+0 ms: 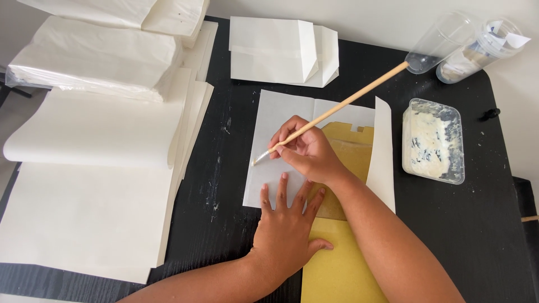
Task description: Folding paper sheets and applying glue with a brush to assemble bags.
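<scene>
White paper sheet lies flat at the middle of the black worktop, partly over a yellow template. The left hand rests open, fingers spread, pressing the sheet's 6 o'clock edge. The right hand is closed around a wooden brush, its tip at the sheet's 9 o'clock edge. Thin and limp, the sheet probably slides and creases easily; flat palm pressure suits it. A paste tub sits at 3 o'clock.

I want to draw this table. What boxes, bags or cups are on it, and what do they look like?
Paper bags: top middle, flat, white, folded.
Plastic tub: right side, clear rectangle smeared with white paste.
Two plastic cups: top right, clear, lying tilted.
Paper stacks: top left, white.
</scene>
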